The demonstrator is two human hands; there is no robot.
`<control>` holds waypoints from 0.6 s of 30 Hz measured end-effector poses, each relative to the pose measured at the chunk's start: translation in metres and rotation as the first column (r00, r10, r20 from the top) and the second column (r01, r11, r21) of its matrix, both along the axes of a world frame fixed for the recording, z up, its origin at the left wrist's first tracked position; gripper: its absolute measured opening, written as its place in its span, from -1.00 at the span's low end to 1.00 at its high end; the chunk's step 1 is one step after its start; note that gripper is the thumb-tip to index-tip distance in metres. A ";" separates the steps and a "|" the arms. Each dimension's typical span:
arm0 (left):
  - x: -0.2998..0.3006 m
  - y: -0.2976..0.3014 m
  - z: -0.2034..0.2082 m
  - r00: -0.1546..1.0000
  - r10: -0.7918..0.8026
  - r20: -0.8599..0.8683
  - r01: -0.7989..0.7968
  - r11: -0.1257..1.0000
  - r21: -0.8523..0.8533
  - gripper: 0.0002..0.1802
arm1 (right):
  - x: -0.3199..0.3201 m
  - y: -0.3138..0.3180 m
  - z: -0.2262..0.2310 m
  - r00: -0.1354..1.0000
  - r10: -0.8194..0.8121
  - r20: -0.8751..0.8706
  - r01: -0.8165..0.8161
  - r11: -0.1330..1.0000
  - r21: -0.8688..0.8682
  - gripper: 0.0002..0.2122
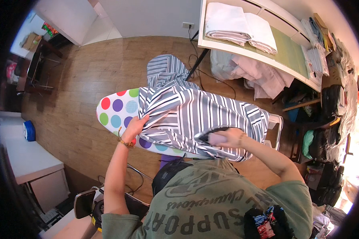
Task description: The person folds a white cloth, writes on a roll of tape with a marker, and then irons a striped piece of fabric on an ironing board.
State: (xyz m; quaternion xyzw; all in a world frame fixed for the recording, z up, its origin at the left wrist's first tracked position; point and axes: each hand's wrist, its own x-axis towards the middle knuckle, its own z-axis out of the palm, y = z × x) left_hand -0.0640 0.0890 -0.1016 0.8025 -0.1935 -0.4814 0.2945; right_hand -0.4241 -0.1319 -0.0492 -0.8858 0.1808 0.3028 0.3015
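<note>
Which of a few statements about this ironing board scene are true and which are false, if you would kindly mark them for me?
1. The right hand holds an iron. True.
2. The left hand is clear of the striped cloth. False: it touches it.
3. The ironing board has a dotted cover. True.
4. The folded white cloths lie on the floor. False: they lie on the table.
5. The striped cloth lies wholly on the board. False: part extends past its far side.
</note>
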 end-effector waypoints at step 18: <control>-0.088 0.026 -0.012 0.874 0.485 -0.019 -0.482 0.864 -0.147 -0.55 | 0.155 0.095 -0.024 0.914 -0.254 0.316 0.225 0.966 0.127 -0.59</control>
